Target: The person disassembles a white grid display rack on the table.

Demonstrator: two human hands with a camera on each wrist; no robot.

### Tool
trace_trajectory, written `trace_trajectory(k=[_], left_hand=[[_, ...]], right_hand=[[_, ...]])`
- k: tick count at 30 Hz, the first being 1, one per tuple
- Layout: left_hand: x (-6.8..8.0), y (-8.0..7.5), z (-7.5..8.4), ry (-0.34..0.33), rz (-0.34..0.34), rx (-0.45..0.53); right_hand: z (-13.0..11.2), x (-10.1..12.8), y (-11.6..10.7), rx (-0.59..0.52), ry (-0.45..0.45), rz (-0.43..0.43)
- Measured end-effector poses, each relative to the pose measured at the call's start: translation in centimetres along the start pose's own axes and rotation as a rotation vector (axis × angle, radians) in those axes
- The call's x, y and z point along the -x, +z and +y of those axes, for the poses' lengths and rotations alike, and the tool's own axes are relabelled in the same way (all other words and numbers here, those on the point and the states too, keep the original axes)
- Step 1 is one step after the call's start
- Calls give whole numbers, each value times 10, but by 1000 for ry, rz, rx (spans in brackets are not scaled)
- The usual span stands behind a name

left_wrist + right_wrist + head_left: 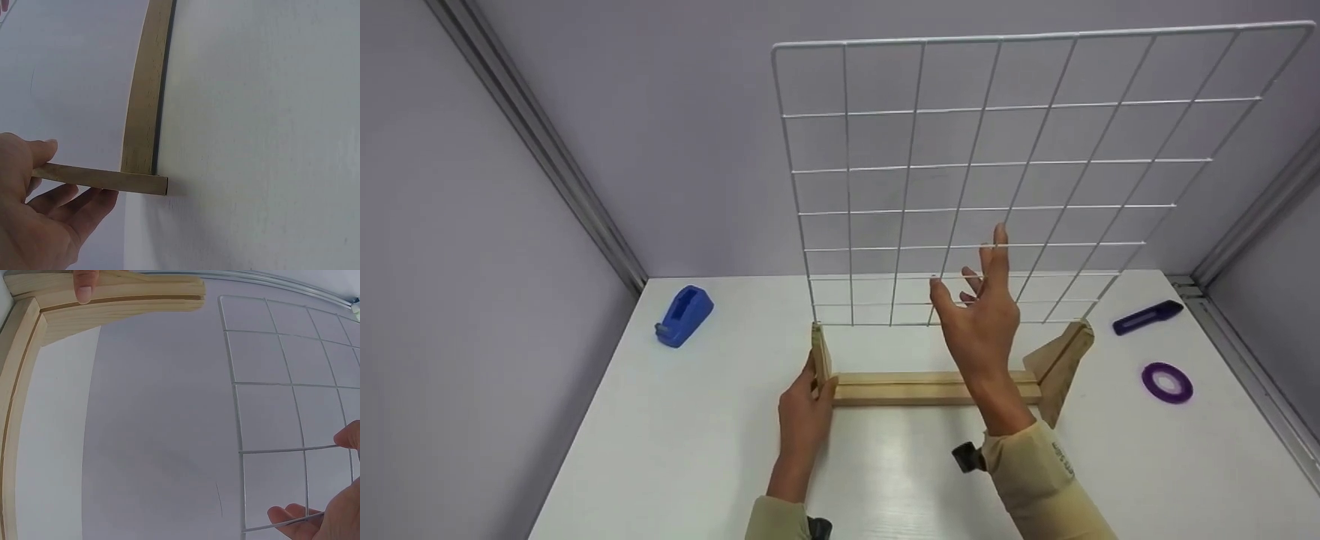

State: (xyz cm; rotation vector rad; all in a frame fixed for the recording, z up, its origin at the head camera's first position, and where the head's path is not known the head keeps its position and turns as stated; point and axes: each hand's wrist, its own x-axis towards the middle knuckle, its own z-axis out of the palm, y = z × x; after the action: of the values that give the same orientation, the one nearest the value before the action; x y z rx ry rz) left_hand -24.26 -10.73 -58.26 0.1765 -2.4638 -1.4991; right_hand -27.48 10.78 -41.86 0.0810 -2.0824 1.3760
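Observation:
A U-shaped wooden frame (900, 394) with a groove along its pieces stands on the white table. My left hand (804, 416) grips its left upright, thumb on the inner face and fingers on the outer one, as the left wrist view shows of the side piece (101, 178). In my right hand (982, 326) is a white wire grid panel (908, 167), raised upright over the frame. Thumb and fingers close about its wires from opposite faces, the index finger stretched upward. A gap shows between the grid's edge and the wooden upright (169, 304) in the right wrist view.
Left of the frame lies a blue tape dispenser (684, 316). A dark purple box-cutter-like tool (1147, 318) and a purple ring-shaped roll (1150, 380) lie to the right. Pale walls (697, 150) with metal rails (547, 161) enclose the table's back and sides.

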Motion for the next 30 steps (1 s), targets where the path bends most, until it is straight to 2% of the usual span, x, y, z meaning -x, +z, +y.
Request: trace_trajectory(k=[6,15,24,30], left_hand=[[-1,0,2,14,-3,15],[-4,1,3,-22,4,-2],[2,1,-1,-24,13,-14],[-1,-4,-3,-2,-44,4]], right_hand=[[-2,-1,-2,-1,-12,14],[-8,-6,-3,-2,-23,12],[-12,-4,-6,18,-12,-2],[-10,-4,-10,34,-12,-1]])
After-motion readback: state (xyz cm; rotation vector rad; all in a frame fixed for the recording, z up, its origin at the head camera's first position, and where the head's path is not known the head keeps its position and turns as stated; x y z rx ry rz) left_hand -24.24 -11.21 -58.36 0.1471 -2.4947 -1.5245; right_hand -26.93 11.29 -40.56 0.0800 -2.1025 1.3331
